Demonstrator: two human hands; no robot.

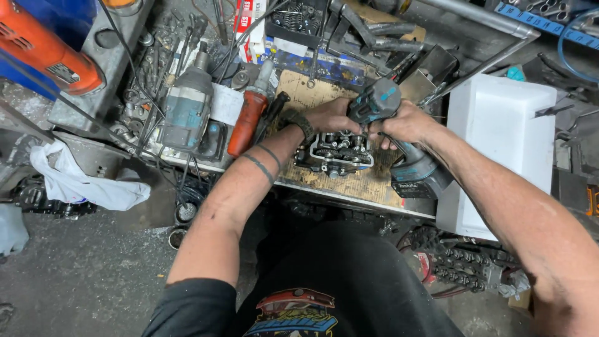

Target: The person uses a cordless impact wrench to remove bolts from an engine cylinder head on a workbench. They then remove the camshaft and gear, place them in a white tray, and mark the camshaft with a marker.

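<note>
Small dark grimy metal engine cylinder head (337,151), valve gear facing up w/ pale gasket line round its rim, lies flat on stained brown cardboard at bench centre. Teal-and-black cordless impact driver (399,134) sits over head's top right, nose down, battery end toward bench front.

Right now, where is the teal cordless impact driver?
In the head view, the teal cordless impact driver is right of centre, held in the right hand with its nose down on the small metal engine cylinder head, which the left hand steadies on the worn cardboard sheet.
</note>
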